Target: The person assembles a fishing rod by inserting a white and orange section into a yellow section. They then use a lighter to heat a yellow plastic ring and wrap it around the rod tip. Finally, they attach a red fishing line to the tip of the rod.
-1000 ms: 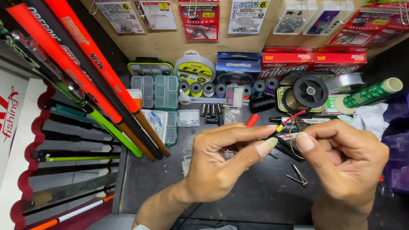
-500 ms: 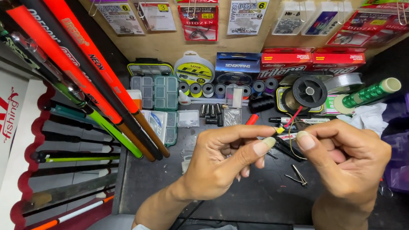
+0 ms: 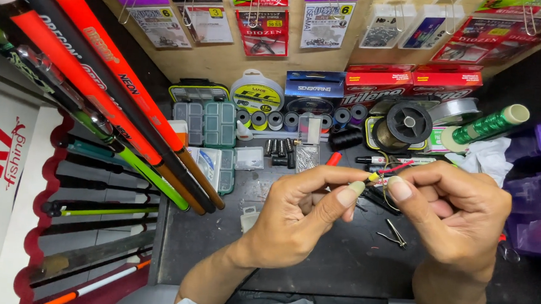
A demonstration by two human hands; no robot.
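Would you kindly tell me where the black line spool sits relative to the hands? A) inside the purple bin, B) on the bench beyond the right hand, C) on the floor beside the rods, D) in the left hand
B: the black line spool lies on the dark bench beyond the right hand, clear of the left hand.

Both forearms enter from the lower edge and converge at centre frame. The left hand (image 3: 298, 210) is raised with its back toward the camera; thumb and forefinger extend to the right and meet in a pinch, while the other fingers curl under. The right hand (image 3: 451, 210) faces it, knuckles up and fingers folded inward, its thumb pressed against the forefinger tip. The pinching fingertips of the two hands sit just beside each other, nearly touching. Both wrists are bare and bent slightly inward.
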